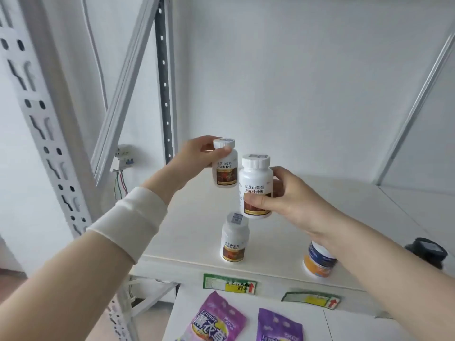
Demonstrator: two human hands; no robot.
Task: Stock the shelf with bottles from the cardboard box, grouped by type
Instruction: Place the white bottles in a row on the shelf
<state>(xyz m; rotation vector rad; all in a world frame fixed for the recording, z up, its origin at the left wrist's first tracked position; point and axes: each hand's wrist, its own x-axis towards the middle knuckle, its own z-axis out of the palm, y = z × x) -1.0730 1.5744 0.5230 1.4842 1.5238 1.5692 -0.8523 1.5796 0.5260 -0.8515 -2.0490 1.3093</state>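
Two matching bottles in hand, held above the shelf [197,217].

Head view: left hand [189,161] has its fingers [222,151] closed round the cap and shoulder of a white bottle [225,173], farther back. Right hand [293,200] has its fingers wrapped round a second bottle [256,183] of the same label, just right and nearer; neither touches the shelf. A third matching bottle [235,238] stands at the near edge below them. An orange-and-blue bottle [318,260] stands apart to the right, a dark-capped one [427,249] beyond it. Cardboard box not visible. Step, I judge: placing. Next calls for lowering both upright behind the standing one, same group.
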